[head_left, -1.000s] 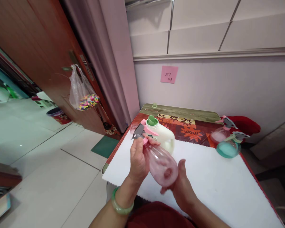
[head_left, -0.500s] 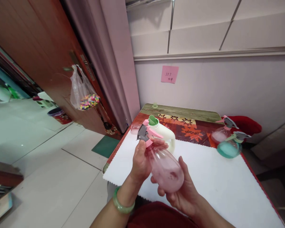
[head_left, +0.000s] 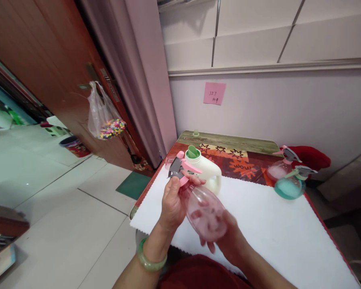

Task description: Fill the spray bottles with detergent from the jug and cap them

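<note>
On the near side of the jug, the bottle slanted between both hands: the left hand gripped its neck, nearer the jug; the right hand clasped its base, farther from the jug.

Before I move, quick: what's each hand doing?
Left hand: closed around the neck of the pink spray bottle.
Right hand: against the bottle's lower end; blurred, so whether it grips cannot be told.

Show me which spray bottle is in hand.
The translucent pink plastic spray bottle tilted between left hand and right hand; another rounded pink bottle and a rounded teal bottle stand farther right.
</note>
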The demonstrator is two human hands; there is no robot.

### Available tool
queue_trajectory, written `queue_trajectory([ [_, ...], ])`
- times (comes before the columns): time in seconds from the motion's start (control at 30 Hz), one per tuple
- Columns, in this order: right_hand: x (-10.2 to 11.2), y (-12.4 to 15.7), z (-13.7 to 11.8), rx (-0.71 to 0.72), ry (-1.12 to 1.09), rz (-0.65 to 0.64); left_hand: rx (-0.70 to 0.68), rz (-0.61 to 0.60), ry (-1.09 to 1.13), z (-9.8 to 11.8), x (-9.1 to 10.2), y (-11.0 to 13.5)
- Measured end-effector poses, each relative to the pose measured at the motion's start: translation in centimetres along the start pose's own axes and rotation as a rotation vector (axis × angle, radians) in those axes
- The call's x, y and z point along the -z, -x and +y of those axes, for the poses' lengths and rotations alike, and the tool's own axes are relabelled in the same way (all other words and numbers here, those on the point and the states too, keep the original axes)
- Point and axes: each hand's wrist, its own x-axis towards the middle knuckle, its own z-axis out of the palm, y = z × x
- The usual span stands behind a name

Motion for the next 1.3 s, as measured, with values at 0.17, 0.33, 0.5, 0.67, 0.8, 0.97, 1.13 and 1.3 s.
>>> queue_trajectory([
  [0.17,-0.2,-0.5,1.0,-0.530,-0.487,-0.305,-0.027,-0.028,-0.006,0.4,0.3,0.5],
  [0.33,-0.6,-0.6,1.0,0.044,0.031,0.137,-0.103,0.075,-0.010,0.4,1.2,0.4],
  [0.5,-1.1,-0.4,0.5,0.160,0.218,0.097,-0.126,0.060,-0.086,0.5,1.8,0.7],
  [0.67,-1.6,-0.8,2.0,-0.177,-0.151,-0.032,-0.122,0.079,-0.145,1.1,2.2,1.1],
  [0.8,-1.5,-1.4,3.1,-0.143,-0.198,-0.049,-0.050,0.060,-0.205,0.3,3.9,2.7],
  [0.97,0.1,-2.7,3.6,-0.117,0.070,-0.183,0.333,-0.029,-0.269,-1.2,7.1,5.5],
  [1.13,3.8,-3.0,5.3,-0.015,0.528,-0.008,0.082,0.308,-0.777,0.8,13.2,3.1],
  [1.3,9.8,-1.3,7.4,0.154,1.039,0.287,-0.057,0.341,-1.638,3.5,19.4,-1.8],
])
